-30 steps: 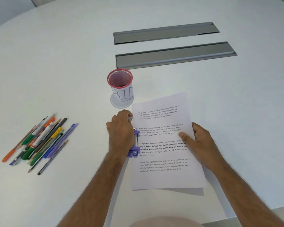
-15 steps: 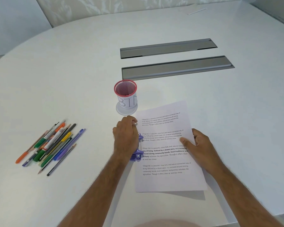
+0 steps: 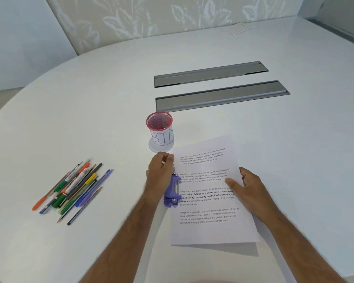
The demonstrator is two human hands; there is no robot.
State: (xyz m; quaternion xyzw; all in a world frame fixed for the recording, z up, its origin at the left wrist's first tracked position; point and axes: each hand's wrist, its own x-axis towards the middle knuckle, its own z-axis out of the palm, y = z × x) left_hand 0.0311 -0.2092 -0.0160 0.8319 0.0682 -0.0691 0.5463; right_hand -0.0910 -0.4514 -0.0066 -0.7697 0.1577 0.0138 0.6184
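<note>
On the white table [image 3: 90,119] the printed sheet [image 3: 211,229] lies just in front of me, my right hand [image 3: 251,188] spread flat on its right half to pin it, my left hand [image 3: 159,172] curled over the purple hole punch [image 3: 172,193] straddling the sheet's left edge; I judge I am at the punching step, and next comes a firm straight press without letting the paper slip. Two grey slots [image 3: 221,99] lie well beyond, the pile of pens [image 3: 74,188] well off left, and only the pink mesh cup [image 3: 161,132], just past my left knuckles, crowds the work
</note>
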